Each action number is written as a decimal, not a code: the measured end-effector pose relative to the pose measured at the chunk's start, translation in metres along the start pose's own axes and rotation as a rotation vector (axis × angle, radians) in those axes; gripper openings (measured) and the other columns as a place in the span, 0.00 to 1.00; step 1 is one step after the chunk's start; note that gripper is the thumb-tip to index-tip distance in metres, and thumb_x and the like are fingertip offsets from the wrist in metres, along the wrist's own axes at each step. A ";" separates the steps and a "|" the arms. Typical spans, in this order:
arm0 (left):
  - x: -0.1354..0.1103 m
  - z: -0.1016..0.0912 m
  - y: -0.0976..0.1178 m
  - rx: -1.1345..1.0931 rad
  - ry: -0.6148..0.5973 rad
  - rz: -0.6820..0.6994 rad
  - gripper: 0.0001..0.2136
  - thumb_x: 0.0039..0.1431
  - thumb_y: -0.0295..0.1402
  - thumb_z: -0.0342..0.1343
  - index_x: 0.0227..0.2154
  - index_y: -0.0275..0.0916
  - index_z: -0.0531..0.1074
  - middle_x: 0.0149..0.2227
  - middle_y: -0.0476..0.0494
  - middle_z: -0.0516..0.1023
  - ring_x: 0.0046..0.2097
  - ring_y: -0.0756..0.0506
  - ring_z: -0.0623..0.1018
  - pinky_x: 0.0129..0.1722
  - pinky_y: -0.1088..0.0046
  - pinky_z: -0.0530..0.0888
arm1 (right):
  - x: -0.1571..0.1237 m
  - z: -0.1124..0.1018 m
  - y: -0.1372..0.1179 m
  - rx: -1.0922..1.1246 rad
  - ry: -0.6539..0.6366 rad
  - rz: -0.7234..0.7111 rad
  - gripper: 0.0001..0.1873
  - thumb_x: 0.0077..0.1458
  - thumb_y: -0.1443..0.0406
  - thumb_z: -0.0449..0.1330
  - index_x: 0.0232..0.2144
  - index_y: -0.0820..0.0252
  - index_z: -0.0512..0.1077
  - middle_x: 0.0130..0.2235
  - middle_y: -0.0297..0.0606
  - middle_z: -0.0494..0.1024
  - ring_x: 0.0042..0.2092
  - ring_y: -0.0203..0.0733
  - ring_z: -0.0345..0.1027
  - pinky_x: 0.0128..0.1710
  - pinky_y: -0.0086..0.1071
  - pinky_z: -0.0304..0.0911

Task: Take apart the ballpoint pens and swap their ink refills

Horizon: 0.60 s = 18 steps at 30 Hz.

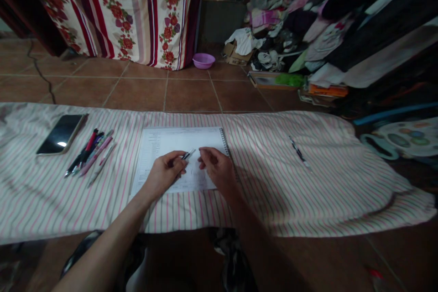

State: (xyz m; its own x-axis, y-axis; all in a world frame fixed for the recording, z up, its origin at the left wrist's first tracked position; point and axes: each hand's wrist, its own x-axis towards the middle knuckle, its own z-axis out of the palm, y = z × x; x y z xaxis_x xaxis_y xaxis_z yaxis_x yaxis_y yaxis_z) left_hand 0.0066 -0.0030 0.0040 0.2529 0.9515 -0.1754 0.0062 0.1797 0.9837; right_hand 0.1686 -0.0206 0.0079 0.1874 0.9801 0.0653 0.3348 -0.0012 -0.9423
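Observation:
My left hand (168, 168) is closed on a pen (187, 154), whose dark barrel and pale tip stick out past the thumb and forefinger. Just right of that tip is my right hand (216, 165), fingers curled in a pinch; what they hold, if anything, is too small to make out. Both hands are over a spiral-bound notebook (186, 136), lying open at a page with printed lines and a column along its left. Farther right a dark pen with a pale end (299, 153) lies alone on the striped cloth (260, 191).
Left of the notebook lie several pens (91, 155) in a loose bunch, with a phone (63, 134) beyond them. Past the cloth's far edge are a tiled floor, a purple basin (204, 60), a flowered curtain (137, 13) and heaped clothes (290, 23).

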 end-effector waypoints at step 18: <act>-0.018 0.016 0.003 0.572 0.315 0.674 0.06 0.57 0.31 0.52 0.31 0.38 0.73 0.25 0.46 0.72 0.30 0.48 0.71 0.32 0.69 0.69 | 0.006 0.025 -0.002 0.794 0.187 0.395 0.14 0.38 0.59 0.67 0.26 0.63 0.72 0.23 0.33 0.76 0.25 0.32 0.70 0.25 0.24 0.67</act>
State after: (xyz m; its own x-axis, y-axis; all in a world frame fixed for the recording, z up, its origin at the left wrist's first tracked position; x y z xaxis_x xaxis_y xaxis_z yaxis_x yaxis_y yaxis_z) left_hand 0.0181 -0.0234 0.0104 0.1035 0.8488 0.5184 0.4492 -0.5050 0.7371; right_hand 0.1463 -0.0096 0.0018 0.3237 0.8889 -0.3241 -0.5084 -0.1255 -0.8519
